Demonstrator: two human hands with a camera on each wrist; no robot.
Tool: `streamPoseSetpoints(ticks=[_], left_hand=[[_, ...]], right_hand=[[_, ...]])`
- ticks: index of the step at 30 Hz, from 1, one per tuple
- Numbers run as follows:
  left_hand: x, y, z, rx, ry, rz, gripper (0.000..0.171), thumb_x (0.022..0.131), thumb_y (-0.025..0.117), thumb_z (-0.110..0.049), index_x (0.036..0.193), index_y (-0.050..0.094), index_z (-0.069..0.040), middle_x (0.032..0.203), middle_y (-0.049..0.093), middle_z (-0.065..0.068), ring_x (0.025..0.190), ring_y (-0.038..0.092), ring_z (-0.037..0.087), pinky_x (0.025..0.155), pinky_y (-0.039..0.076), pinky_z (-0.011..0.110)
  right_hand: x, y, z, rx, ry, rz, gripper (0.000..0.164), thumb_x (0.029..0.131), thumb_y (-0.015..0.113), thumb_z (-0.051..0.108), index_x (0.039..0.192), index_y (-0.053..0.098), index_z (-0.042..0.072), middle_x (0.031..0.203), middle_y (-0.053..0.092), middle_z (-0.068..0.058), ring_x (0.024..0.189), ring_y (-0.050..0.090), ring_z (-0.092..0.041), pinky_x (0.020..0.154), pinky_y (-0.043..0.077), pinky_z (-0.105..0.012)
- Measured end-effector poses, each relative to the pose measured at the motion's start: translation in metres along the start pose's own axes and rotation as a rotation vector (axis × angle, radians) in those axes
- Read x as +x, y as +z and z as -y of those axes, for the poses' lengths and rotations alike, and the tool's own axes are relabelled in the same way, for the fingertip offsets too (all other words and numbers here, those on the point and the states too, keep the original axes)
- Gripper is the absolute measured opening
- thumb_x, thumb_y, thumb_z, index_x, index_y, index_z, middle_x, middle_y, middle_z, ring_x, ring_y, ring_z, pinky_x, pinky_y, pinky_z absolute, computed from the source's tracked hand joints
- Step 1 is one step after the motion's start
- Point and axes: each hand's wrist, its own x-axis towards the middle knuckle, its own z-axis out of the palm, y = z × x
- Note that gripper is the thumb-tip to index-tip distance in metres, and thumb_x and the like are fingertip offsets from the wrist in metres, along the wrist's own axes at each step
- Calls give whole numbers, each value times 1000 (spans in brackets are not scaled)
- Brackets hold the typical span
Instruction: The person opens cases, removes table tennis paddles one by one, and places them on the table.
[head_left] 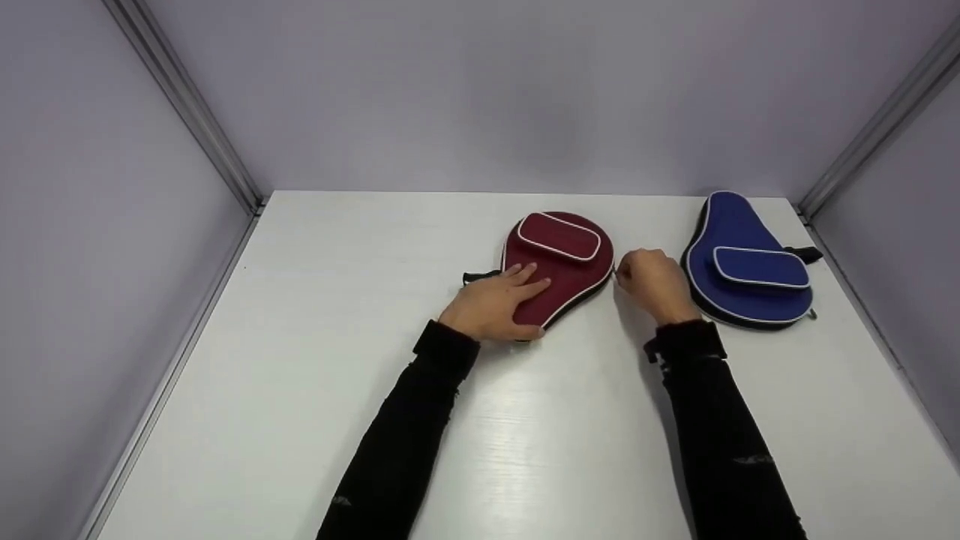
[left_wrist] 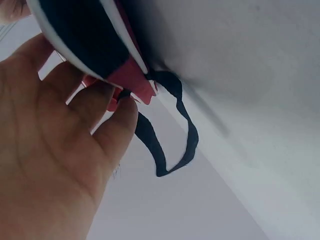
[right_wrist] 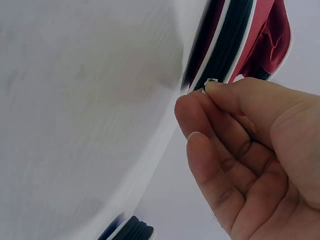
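Note:
A dark red paddle-shaped zip case (head_left: pixel 562 232) with white piping and a raised front pocket lies on the white table. Spread across its narrow lower part, my left hand (head_left: pixel 499 301) rests on the case with straight fingers. At the case's right edge my right hand (head_left: pixel 654 283) pinches the small metal zipper pull (right_wrist: pixel 212 81) between thumb and forefinger. The right wrist view shows the dark zipper band (right_wrist: pixel 232 37) along the side, its teeth together above the pull. A black wrist strap (left_wrist: pixel 189 142) hangs from the case beside my left fingers.
A blue case (head_left: pixel 731 225) of the same shape lies at the right of the table, near my right hand, with its own black strap (head_left: pixel 804 254). Pale walls with grey metal corner rails (head_left: pixel 191 105) enclose the white table (head_left: pixel 337 300) at the back and sides.

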Motion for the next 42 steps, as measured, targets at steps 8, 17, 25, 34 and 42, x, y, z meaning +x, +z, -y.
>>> streamPoseSetpoints(ticks=[8,17,25,34,42], left_hand=[[3,2,-8,-8,23,48,101,103,86,-57,186,36,-31,199,23,0,188,14,30,150,30,50],[6,3,-12,-14,-12,31,100,103,86,-55,186,37,-30,199,23,3,187,16,32,150,31,47],[6,5,-9,-20,-54,9,99,103,87,-53,186,37,-31,199,22,3,187,17,34,149,33,53],[8,5,-5,-21,-92,-38,98,104,87,-53,185,39,-28,199,24,4,186,21,35,148,35,51],[4,6,-2,-48,-105,-63,96,104,86,-49,185,40,-26,198,25,5,186,21,37,148,35,54]], right_hand=[[0,1,2,-19,-1,-3,27,87,62,-5,65,59,11,73,58,-4,71,50,-27,63,43,-44],[0,-1,4,-32,-14,-19,22,89,62,-3,69,65,7,75,64,-9,71,54,-30,66,52,-57],[0,-2,12,-35,-32,-13,24,89,63,-3,68,62,9,73,61,-8,70,52,-29,66,52,-57],[1,3,26,5,-48,38,25,100,68,-2,77,68,9,77,61,-4,73,54,-23,65,42,-38],[0,8,42,23,-69,93,23,108,75,6,86,81,7,79,71,-4,73,60,-21,64,50,-39]])
